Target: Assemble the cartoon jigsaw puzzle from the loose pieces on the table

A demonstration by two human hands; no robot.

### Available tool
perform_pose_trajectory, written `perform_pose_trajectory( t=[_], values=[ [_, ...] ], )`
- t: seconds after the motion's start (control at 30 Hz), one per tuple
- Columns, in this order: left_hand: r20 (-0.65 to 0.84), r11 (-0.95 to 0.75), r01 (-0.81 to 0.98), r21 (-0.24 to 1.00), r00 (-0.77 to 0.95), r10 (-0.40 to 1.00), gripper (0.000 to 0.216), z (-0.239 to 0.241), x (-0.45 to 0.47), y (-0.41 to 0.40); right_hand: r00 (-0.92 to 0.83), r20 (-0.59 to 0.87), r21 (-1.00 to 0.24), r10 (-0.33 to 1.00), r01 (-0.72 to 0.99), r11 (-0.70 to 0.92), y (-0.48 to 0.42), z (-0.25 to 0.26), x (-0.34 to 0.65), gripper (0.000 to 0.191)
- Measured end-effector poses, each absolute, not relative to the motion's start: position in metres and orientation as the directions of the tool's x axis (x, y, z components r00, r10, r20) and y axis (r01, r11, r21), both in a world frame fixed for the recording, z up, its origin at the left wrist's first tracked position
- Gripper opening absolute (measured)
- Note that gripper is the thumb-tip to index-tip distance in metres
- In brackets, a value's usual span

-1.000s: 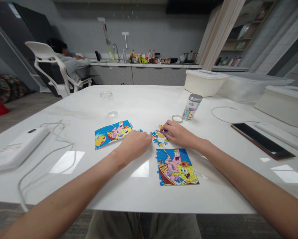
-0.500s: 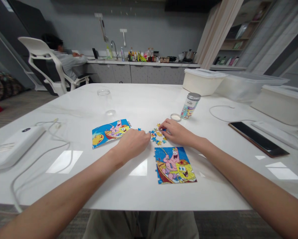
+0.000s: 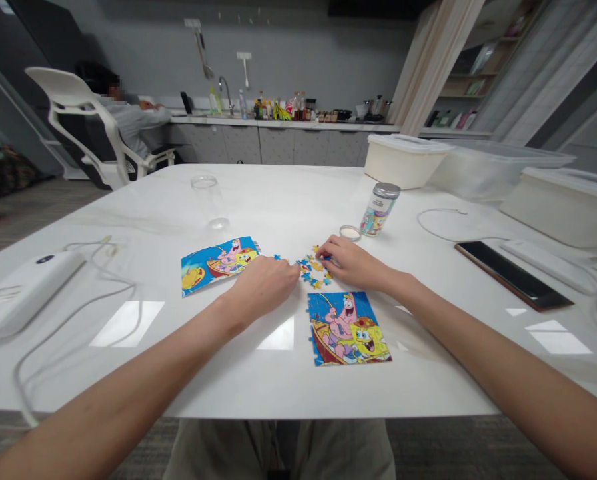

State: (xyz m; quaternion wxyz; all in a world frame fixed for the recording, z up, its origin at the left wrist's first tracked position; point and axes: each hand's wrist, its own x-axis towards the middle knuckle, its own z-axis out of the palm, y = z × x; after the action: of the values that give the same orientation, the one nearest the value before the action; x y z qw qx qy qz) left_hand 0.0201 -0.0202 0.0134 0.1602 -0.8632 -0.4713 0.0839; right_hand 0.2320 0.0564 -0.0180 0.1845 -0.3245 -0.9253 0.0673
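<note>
A small heap of loose blue and yellow puzzle pieces (image 3: 313, 269) lies on the white table (image 3: 288, 200) between my hands. My left hand (image 3: 264, 287) rests curled just left of the heap, its fingertips at the pieces; what it pinches is hidden. My right hand (image 3: 351, 263) lies over the heap's right side with fingers bent onto the pieces. A nearly finished cartoon puzzle (image 3: 347, 328) sits just in front of the heap. A printed picture card (image 3: 218, 262) of the same scene lies to the left.
A printed jar (image 3: 379, 209) and its loose lid (image 3: 350, 232) stand behind the heap. A clear glass (image 3: 208, 200) is further left. A white device (image 3: 21, 293) with cable lies left; a phone (image 3: 512, 275) and plastic bins (image 3: 403, 160) are right. A person sits beyond at a counter.
Both hands stay at the heap with only slight finger shifts. The view has drifted a little, so everything sits slightly lower left in the picture.
</note>
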Motion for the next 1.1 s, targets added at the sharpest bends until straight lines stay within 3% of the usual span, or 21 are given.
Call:
perform_pose_trajectory(
  t=[0.93,1.1],
  values=[
    [0.000,-0.502,0.791,-0.350,0.536,0.844,0.030,0.0127,0.0200,-0.0198,-0.721,0.277,-0.256,0.635,0.582,0.772,0.0559,-0.0162,0.2318,0.013],
    [0.008,-0.493,0.797,-0.349,0.529,0.849,0.029,0.0150,0.0204,-0.0206,-0.684,0.277,-0.340,0.675,0.587,0.735,0.0584,-0.0126,0.2344,0.021]
  ],
)
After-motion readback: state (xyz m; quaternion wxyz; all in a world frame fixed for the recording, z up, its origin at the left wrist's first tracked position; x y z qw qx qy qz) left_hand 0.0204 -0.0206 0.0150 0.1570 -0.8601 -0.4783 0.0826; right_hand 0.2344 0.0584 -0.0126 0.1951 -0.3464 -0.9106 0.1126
